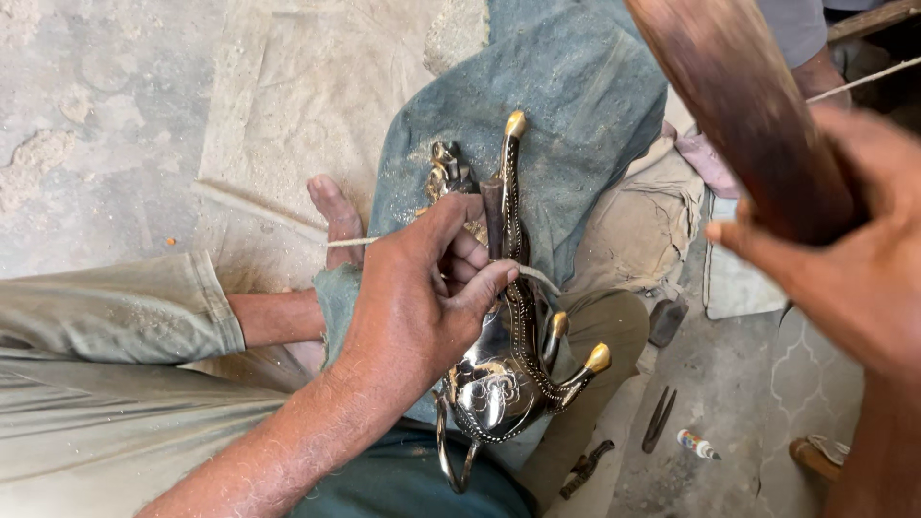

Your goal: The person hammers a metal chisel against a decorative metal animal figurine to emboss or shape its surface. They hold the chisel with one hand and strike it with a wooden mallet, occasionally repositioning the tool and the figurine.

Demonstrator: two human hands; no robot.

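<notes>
My left hand [422,288] grips a thin dark chisel-like tool [492,213] and presses on an ornate brass and dark metal piece [499,379] with curved arms tipped in brass knobs. The piece lies on a dusty blue-grey cloth [566,105] over my lap. A pale cord [347,241] crosses under my fingers. My right hand [854,269] is raised at the upper right, closed around a thick brown wooden mallet handle [739,105], blurred. My bare foot [336,213] rests beside the cloth.
Rough concrete floor [115,105] lies to the left. On the ground at the lower right are dark pliers [658,418], a small marker-like tube [697,445], a dark tool [587,467] and a flat pale stone slab [739,283].
</notes>
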